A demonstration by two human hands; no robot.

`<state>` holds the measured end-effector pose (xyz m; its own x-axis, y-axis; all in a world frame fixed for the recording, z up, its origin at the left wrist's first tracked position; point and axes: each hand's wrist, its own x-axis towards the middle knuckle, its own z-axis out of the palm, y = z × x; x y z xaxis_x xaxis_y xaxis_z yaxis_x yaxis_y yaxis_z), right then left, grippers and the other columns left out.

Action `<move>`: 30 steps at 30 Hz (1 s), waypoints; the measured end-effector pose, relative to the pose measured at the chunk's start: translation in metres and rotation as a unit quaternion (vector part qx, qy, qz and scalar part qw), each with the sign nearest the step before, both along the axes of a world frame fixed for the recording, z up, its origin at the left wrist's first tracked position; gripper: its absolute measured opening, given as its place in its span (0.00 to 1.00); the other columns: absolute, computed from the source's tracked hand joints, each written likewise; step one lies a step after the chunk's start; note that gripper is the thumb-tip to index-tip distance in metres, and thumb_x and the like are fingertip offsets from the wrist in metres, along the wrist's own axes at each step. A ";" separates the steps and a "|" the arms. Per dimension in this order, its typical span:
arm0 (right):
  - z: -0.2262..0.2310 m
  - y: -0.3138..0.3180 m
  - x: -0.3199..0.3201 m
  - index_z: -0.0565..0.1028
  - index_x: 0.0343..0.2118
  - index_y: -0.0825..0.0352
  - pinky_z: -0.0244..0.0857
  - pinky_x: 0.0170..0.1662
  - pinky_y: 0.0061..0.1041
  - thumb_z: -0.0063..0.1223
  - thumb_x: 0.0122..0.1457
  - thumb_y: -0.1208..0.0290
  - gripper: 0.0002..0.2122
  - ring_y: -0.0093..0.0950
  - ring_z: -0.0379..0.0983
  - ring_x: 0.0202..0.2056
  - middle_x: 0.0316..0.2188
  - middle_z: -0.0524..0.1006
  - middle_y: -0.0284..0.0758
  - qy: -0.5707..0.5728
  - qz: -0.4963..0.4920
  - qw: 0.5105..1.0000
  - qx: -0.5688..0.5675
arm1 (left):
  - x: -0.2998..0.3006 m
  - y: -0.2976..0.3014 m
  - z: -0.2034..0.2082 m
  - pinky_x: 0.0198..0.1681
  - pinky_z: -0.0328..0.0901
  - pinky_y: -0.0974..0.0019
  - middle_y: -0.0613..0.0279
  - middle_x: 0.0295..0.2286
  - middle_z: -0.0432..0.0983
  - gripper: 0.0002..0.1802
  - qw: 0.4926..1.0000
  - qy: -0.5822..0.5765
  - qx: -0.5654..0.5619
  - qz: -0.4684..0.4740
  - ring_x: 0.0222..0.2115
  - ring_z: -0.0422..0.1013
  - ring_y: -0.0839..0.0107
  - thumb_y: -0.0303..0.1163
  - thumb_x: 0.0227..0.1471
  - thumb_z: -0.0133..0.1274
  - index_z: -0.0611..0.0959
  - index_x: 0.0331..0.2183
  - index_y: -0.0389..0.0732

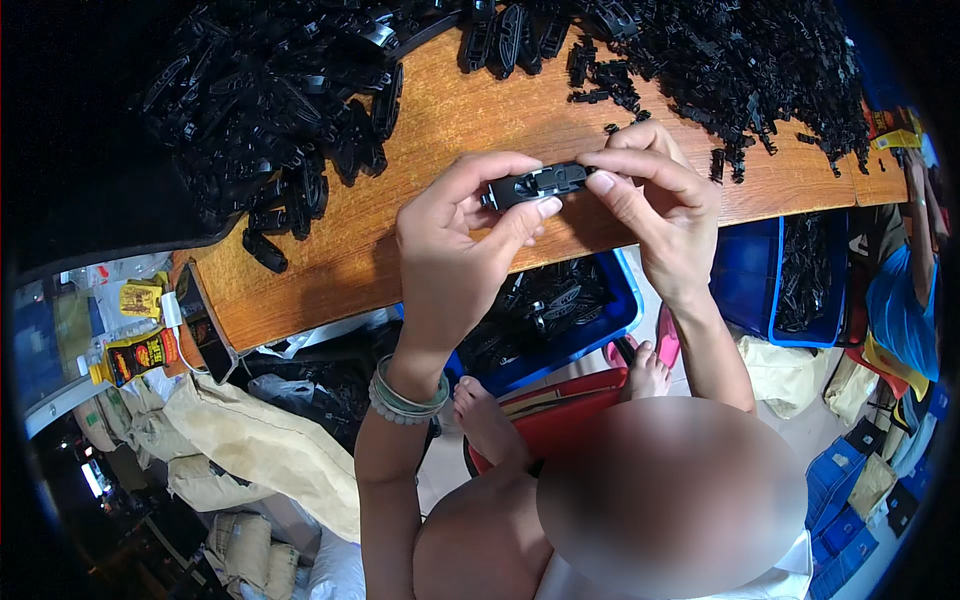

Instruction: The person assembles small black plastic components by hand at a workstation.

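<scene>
Hands (453, 240) angled inward, fingers (486, 168) curled — pinching one black part (558, 180)

We are seeing a brown wood-grain worktable (455, 105) standing above a pale floor (440, 478); light is falling on it.

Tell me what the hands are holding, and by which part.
A black part: the left hand grips it across its long edges, the right hand pinches its right end.

Here, left hand (450, 250) grips a black plastic piece (540, 183); right hand (668, 210) pinches its end; dark parts (265, 105) heap the table (470, 120).
</scene>
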<state>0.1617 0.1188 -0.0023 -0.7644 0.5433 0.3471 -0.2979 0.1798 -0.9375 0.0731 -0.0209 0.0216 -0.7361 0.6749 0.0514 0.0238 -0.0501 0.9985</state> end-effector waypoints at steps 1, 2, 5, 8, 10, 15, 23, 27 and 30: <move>0.000 0.001 0.000 0.79 0.32 0.69 0.60 0.34 0.15 0.58 0.46 0.82 0.08 0.19 0.66 0.32 0.27 0.70 0.30 0.000 0.000 1.000 0.000 | 0.000 -0.001 0.001 0.30 0.69 0.78 0.57 0.30 0.74 0.12 0.999 -0.032 -0.002 -0.006 0.27 0.73 0.76 0.15 0.44 0.53 0.75 0.36 0.29; -0.001 0.001 0.001 0.79 0.31 0.69 0.60 0.34 0.16 0.58 0.46 0.82 0.08 0.20 0.66 0.32 0.27 0.70 0.31 -0.008 -0.013 0.999 0.036 | 0.000 0.000 0.001 0.30 0.69 0.78 0.57 0.30 0.74 0.12 0.999 -0.032 -0.002 -0.006 0.27 0.73 0.76 0.15 0.44 0.53 0.75 0.36 0.29; 0.000 0.000 0.002 0.79 0.32 0.69 0.61 0.35 0.17 0.58 0.45 0.82 0.09 0.21 0.67 0.31 0.28 0.70 0.32 -0.017 -0.032 0.994 0.106 | 0.002 0.002 0.001 0.29 0.69 0.78 0.57 0.29 0.74 0.12 0.996 -0.083 0.025 -0.005 0.25 0.73 0.76 0.14 0.44 0.52 0.75 0.35 0.30; 0.000 -0.002 0.002 0.78 0.33 0.69 0.62 0.34 0.17 0.58 0.46 0.81 0.09 0.21 0.67 0.31 0.29 0.71 0.33 -0.012 -0.021 0.993 0.114 | 0.002 0.002 0.001 0.29 0.69 0.77 0.58 0.28 0.74 0.10 0.995 -0.091 0.049 -0.001 0.26 0.73 0.76 0.15 0.44 0.52 0.74 0.34 0.30; 0.001 -0.005 0.002 0.78 0.33 0.69 0.62 0.33 0.16 0.58 0.47 0.81 0.09 0.20 0.67 0.30 0.30 0.72 0.33 -0.005 -0.005 0.996 0.085 | 0.001 0.001 -0.001 0.30 0.69 0.76 0.59 0.27 0.74 0.09 1.000 0.000 0.022 0.000 0.26 0.73 0.76 0.16 0.44 0.53 0.74 0.32 0.31; 0.005 -0.011 0.006 0.77 0.34 0.72 0.62 0.28 0.14 0.56 0.50 0.79 0.08 0.16 0.68 0.27 0.30 0.73 0.32 -0.053 0.000 0.998 0.034 | 0.001 -0.002 -0.001 0.32 0.69 0.75 0.60 0.27 0.74 0.08 1.000 -0.004 0.012 -0.024 0.27 0.74 0.76 0.18 0.44 0.53 0.75 0.32 0.32; -0.002 -0.002 0.023 0.78 0.31 0.70 0.68 0.26 0.19 0.56 0.48 0.80 0.06 0.23 0.73 0.25 0.26 0.74 0.37 -0.182 0.280 0.940 0.071 | -0.072 -0.009 -0.017 0.38 0.64 0.63 0.57 0.30 0.73 0.12 0.776 0.552 -0.255 0.168 0.34 0.69 0.63 0.30 0.44 0.56 0.78 0.34 0.39; -0.003 0.017 0.002 0.76 0.33 0.70 0.69 0.32 0.23 0.51 0.51 0.81 0.06 0.25 0.73 0.31 0.31 0.74 0.36 -0.130 0.057 0.947 0.289 | -0.088 0.001 -0.026 0.40 0.60 0.57 0.56 0.30 0.71 0.13 0.691 0.612 -0.343 0.175 0.35 0.64 0.59 0.29 0.43 0.55 0.77 0.35 0.38; -0.012 0.038 -0.030 0.76 0.30 0.70 0.61 0.40 0.32 0.54 0.47 0.77 0.06 0.36 0.66 0.36 0.33 0.71 0.39 -0.160 -0.145 0.887 0.408 | -0.084 0.002 -0.028 0.40 0.60 0.57 0.56 0.30 0.71 0.14 0.669 0.626 -0.378 0.128 0.33 0.65 0.59 0.29 0.44 0.53 0.75 0.36 0.38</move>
<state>0.1313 0.1573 -0.0148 -0.7642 0.4016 0.5048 0.1303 0.8626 -0.4889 -0.0110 -0.0189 -0.0067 -0.5316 0.7165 0.4517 0.7773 0.6246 -0.0760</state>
